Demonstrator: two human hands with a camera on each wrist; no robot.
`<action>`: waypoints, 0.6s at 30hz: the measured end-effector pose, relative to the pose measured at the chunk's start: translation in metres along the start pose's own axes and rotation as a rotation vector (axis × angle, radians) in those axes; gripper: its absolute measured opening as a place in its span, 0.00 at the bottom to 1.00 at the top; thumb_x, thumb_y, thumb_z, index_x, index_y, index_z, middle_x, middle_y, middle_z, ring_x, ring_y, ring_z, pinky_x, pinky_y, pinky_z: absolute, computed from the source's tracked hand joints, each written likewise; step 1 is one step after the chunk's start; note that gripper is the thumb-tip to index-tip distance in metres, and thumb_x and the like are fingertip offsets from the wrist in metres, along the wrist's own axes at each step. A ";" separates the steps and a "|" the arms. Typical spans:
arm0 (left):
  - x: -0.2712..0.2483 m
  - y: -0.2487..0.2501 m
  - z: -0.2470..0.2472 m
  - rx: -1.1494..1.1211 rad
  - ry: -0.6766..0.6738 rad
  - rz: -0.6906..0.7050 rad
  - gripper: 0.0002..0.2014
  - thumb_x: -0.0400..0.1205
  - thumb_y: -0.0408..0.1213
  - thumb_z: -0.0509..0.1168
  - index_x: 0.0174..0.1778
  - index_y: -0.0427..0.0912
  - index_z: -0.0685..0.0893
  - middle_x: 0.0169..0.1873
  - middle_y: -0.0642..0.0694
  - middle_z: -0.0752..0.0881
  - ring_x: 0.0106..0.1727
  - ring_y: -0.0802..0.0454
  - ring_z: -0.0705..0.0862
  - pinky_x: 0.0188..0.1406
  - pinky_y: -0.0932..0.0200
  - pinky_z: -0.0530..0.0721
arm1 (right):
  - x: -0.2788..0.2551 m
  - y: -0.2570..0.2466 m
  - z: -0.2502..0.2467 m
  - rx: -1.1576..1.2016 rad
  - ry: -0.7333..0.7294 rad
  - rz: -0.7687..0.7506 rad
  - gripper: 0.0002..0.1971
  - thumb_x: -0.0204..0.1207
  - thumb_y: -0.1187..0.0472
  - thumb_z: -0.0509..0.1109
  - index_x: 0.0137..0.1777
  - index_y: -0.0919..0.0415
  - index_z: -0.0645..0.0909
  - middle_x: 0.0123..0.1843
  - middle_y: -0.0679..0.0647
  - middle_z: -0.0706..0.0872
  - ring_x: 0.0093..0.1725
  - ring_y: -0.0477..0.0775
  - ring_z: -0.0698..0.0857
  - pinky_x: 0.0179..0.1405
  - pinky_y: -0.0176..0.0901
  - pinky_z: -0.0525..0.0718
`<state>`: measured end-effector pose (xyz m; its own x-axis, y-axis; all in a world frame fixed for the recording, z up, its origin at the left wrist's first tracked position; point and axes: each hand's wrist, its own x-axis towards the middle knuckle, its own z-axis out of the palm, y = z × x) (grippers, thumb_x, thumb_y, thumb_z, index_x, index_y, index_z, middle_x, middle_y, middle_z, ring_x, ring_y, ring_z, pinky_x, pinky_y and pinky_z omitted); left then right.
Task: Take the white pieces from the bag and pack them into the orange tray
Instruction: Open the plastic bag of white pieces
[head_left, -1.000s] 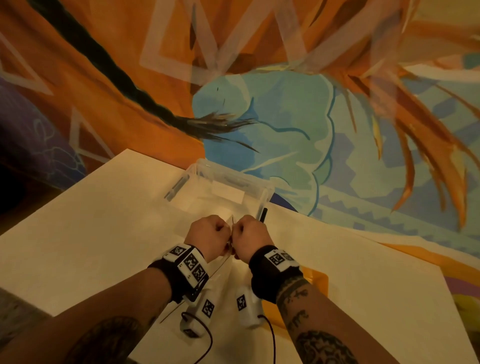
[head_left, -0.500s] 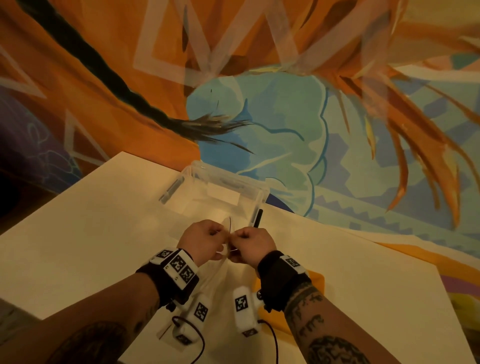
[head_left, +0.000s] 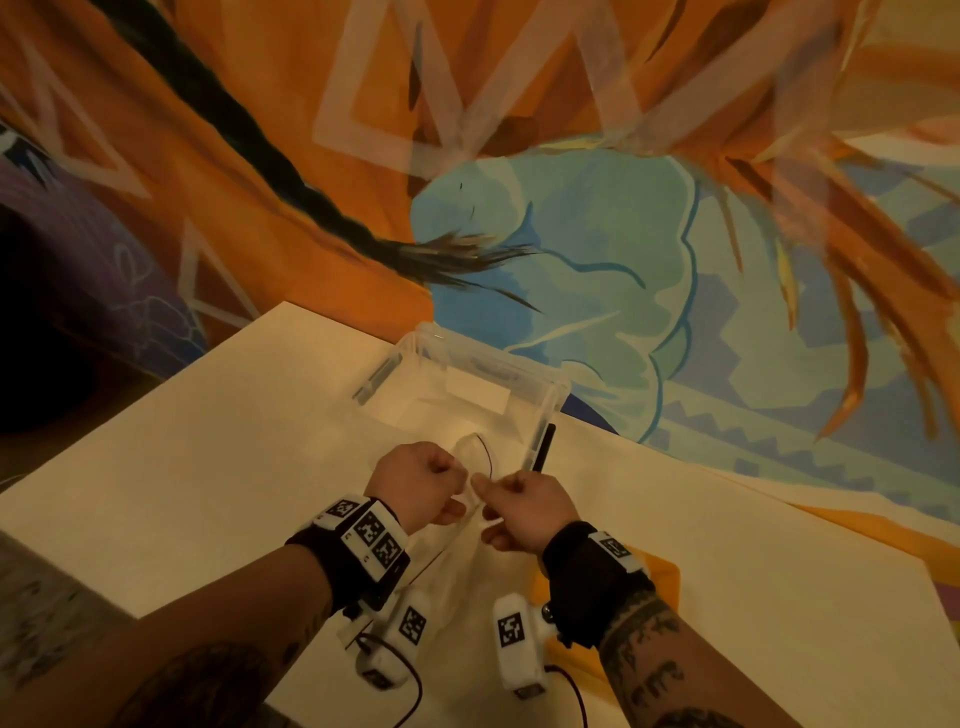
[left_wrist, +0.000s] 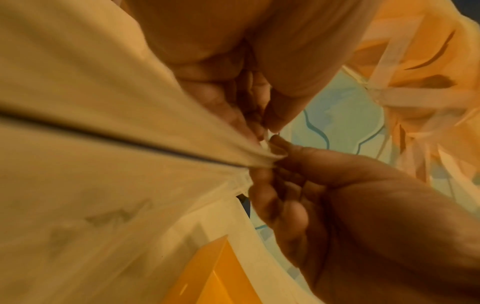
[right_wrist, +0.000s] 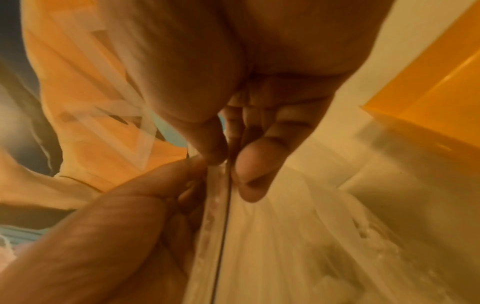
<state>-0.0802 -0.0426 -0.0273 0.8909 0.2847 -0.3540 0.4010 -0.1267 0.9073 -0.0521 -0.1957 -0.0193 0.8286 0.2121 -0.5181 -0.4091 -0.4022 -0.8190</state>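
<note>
Both hands, left hand (head_left: 422, 480) and right hand (head_left: 524, 512), pinch the thin, slippery clear zip bag (right_wrist: 272, 236) at its seal lips, best gripped there

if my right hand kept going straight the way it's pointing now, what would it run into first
Probably the left hand. The right hand points left across the bag, and both pinch the bag's top edge almost knuckle to knuckle. Only a narrow strip of plastic shows between them, though depth is hard to judge.

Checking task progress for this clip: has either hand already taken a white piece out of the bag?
No. In the head view the left hand and right hand both pinch the clear bag at its top edge.
</note>
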 end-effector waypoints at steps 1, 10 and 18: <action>-0.001 0.000 0.001 -0.014 -0.011 -0.006 0.01 0.79 0.32 0.70 0.44 0.38 0.85 0.38 0.39 0.91 0.32 0.43 0.92 0.37 0.50 0.92 | -0.002 0.001 0.003 0.020 -0.041 0.022 0.16 0.78 0.52 0.74 0.48 0.67 0.81 0.40 0.60 0.90 0.33 0.58 0.90 0.31 0.42 0.88; -0.017 -0.014 -0.010 0.201 -0.086 -0.039 0.05 0.76 0.38 0.73 0.38 0.40 0.87 0.31 0.42 0.90 0.29 0.50 0.89 0.36 0.54 0.91 | -0.004 0.003 0.012 0.239 -0.099 0.032 0.10 0.80 0.65 0.71 0.50 0.76 0.85 0.40 0.66 0.90 0.38 0.60 0.91 0.41 0.48 0.91; -0.019 -0.011 -0.016 0.114 0.004 -0.018 0.03 0.82 0.32 0.65 0.43 0.39 0.83 0.35 0.44 0.92 0.30 0.51 0.91 0.27 0.59 0.85 | -0.006 0.005 0.009 0.141 0.010 0.031 0.14 0.77 0.55 0.75 0.50 0.69 0.84 0.38 0.61 0.90 0.33 0.60 0.89 0.36 0.48 0.90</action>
<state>-0.1050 -0.0310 -0.0270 0.8826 0.2920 -0.3685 0.4386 -0.2288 0.8691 -0.0629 -0.1909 -0.0223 0.8182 0.1927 -0.5417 -0.4835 -0.2794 -0.8296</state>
